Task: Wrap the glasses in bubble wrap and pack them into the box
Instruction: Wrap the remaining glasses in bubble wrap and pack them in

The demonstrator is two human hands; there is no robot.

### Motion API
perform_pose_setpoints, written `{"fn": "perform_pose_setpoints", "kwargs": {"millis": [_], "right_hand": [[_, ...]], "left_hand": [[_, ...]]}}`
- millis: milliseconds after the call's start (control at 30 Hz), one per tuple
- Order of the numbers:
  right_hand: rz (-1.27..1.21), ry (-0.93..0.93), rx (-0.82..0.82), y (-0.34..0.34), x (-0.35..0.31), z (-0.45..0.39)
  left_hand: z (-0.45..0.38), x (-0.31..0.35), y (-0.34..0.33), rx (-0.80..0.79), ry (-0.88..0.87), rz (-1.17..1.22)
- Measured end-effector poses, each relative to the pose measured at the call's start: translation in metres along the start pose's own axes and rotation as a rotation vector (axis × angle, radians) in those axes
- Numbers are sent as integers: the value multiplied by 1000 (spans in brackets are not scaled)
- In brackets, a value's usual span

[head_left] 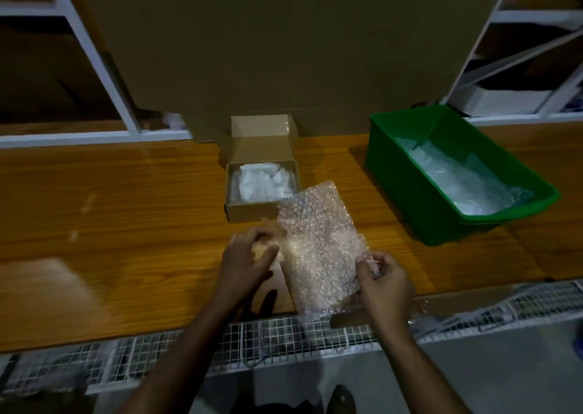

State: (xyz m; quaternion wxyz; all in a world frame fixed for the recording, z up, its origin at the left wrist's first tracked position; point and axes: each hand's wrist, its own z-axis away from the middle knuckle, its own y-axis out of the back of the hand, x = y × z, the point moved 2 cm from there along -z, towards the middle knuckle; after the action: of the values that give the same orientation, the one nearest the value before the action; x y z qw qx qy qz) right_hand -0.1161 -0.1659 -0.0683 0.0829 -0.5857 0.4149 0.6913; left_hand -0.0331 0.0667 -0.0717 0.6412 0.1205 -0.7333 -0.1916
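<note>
While your left hand [249, 252] and right hand [383, 279] pinch the bubble wrap [318, 246] before the box [262, 189], any glasses stay indiscernible.

1. Dim, murky view overall — corners darkest;
2. soft glare on the worktop [132, 199] and bubble wrap [318, 246];
3. the hands cast dark shadows toward the near edge;
4. shelf rails [91, 57] bow at the edges — motion blur lower left.
</note>
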Motion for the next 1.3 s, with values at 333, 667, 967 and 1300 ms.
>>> {"fn": "perform_pose_setpoints", "kwargs": {"millis": [333,667,967,1300], "right_hand": [[236,25,-13,8,16,-9],[595,607,-272,22,36,-30],[807,833,-583,24,52,-48],[249,749,-603,31,53,-53]], "left_hand": [[-1,-12,-52,-83,-348,-515],[13,-27,-48,-574,-558,-706],[25,-31,-45,-441,-798,-846],[39,-18,-42,-288,-409,-287]]}}
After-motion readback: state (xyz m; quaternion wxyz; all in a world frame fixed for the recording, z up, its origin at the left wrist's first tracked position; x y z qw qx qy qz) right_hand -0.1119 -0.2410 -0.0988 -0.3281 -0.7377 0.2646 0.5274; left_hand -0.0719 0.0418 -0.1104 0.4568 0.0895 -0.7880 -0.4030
